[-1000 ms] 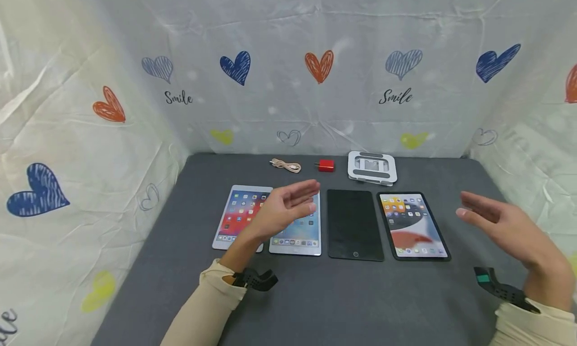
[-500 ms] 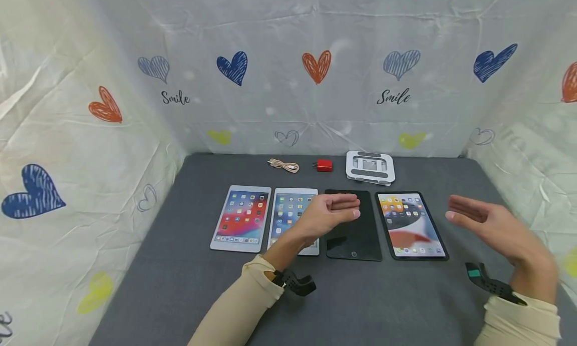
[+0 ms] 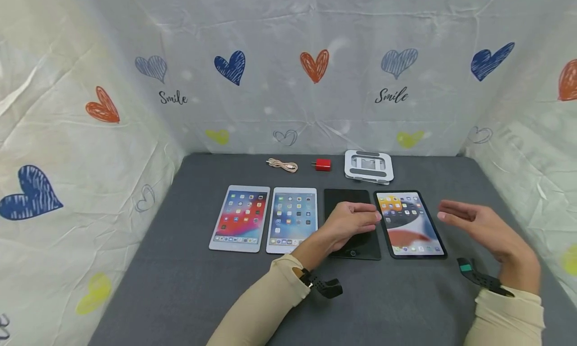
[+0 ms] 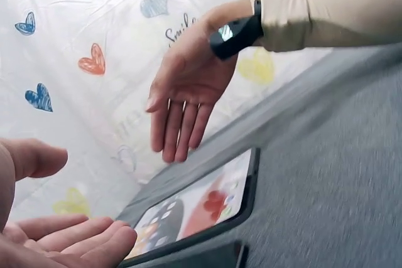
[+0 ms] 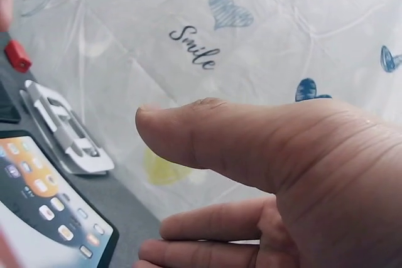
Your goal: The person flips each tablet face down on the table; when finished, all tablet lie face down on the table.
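Over the dark-screened black tablet (image 3: 358,246), my left hand (image 3: 353,220) hovers with straight fingers pointing right and holds nothing. To the right of it lies a lit tablet in a black frame (image 3: 410,225). My right hand (image 3: 484,228) is raised just beyond that tablet's right edge, fingers extended towards it, also holding nothing. The left wrist view shows the right palm (image 4: 201,92) above the lit tablet (image 4: 201,208), apart from it. In the right wrist view the thumb (image 5: 207,133) stands away from the fingers (image 5: 213,221).
Two white tablets with lit screens, one red-blue (image 3: 240,218) and one blue (image 3: 293,218), lie on the left. Behind the row are a coiled cable (image 3: 282,165), a red charger plug (image 3: 322,164) and a white folding stand (image 3: 368,166). A heart-print curtain (image 3: 270,95) surrounds the grey table (image 3: 180,296).
My left hand has moved right, from above the white tablets to above the black one. My right hand has shifted slightly left, towards the lit black-framed tablet. The tablets keep their places.
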A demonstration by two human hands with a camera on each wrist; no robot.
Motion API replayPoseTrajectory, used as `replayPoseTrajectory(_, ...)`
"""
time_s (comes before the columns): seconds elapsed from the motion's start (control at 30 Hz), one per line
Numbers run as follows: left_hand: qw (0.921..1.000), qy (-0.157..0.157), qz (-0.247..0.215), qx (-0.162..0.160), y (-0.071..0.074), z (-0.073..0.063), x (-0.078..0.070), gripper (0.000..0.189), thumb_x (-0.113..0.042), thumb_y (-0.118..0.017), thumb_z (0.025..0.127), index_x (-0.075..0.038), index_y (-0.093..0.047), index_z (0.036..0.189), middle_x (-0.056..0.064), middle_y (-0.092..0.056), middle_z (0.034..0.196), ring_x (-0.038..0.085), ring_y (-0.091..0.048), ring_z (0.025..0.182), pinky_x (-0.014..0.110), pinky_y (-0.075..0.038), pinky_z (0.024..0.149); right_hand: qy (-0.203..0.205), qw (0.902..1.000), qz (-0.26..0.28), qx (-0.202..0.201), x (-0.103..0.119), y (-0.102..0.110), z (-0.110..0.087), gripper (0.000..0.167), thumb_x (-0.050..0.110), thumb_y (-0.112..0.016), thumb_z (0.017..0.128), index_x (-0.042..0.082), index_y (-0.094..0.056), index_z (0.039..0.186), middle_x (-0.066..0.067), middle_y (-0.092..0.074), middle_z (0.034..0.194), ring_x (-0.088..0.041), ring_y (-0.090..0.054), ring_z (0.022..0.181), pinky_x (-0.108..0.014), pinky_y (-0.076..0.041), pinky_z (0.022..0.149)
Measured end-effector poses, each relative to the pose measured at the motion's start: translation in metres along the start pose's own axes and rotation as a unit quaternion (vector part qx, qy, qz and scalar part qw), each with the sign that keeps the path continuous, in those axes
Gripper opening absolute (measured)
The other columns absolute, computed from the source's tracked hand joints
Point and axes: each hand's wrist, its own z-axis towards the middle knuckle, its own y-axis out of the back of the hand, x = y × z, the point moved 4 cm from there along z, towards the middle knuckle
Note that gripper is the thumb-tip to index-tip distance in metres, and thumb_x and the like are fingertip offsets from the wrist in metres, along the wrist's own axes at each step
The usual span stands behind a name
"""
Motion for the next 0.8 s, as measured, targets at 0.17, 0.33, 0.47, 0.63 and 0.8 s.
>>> replayPoseTrajectory(0.17,0.9969,0.041,-0.050,-0.044,-0.014,0.011,0.009,0.034,-0.005,-0.078,0.101,0.005,-0.074,0.133,0.012,-0.080,0.122,0.030,-0.077,0.124,0.040,-0.064,0.103,-0.018,0.9998,0.007,0.005,-0.003,-0.004,0.003,0.078,0.052,-0.058,0.113,-0.005,-0.042,0.164,-0.033,-0.050,0.162,-0.032,-0.055,0.144,-0.064,-0.051,0.110)
replayPoseTrajectory(0.33,0.9934,0.061,-0.042,-0.089,-0.020,0.017,0.013,0.024,-0.009,-0.081,0.099,0.002,-0.078,0.120,0.010,-0.081,0.116,0.030,-0.077,0.121,0.043,-0.064,0.104,-0.016,0.9997,0.005,0.016,-0.006,-0.009,0.006,0.075,0.049,-0.056,0.114,-0.009,-0.044,0.162,-0.038,-0.047,0.162,-0.056,-0.043,0.148,-0.075,-0.046,0.110)
replayPoseTrajectory(0.47,0.9915,0.070,-0.051,-0.097,-0.023,0.022,0.016,0.030,-0.009,-0.082,0.098,0.006,-0.074,0.123,0.013,-0.078,0.119,0.031,-0.075,0.123,0.049,-0.061,0.109,-0.015,0.9994,0.005,0.029,-0.009,-0.011,0.008,0.074,0.046,-0.054,0.115,-0.012,-0.044,0.160,-0.040,-0.044,0.163,-0.057,-0.043,0.148,-0.076,-0.045,0.111)
replayPoseTrajectory(0.63,0.9901,0.080,-0.063,-0.096,-0.026,0.027,0.019,0.041,-0.008,-0.081,0.098,0.011,-0.067,0.131,0.022,-0.075,0.126,0.035,-0.073,0.126,0.051,-0.059,0.112,-0.025,0.9987,0.004,0.044,-0.010,-0.012,0.010,0.075,0.047,-0.053,0.115,-0.014,-0.045,0.158,-0.041,-0.044,0.161,-0.058,-0.042,0.149,-0.078,-0.045,0.112)
replayPoseTrajectory(0.8,0.9908,0.084,-0.061,-0.087,-0.030,0.032,0.020,0.043,-0.011,-0.082,0.098,0.011,-0.067,0.131,0.024,-0.074,0.130,0.035,-0.073,0.126,0.052,-0.058,0.114,-0.055,0.9973,0.022,0.044,-0.015,-0.012,0.013,0.079,0.050,-0.052,0.115,-0.014,-0.043,0.159,-0.041,-0.046,0.160,-0.057,-0.047,0.146,-0.080,-0.042,0.113)
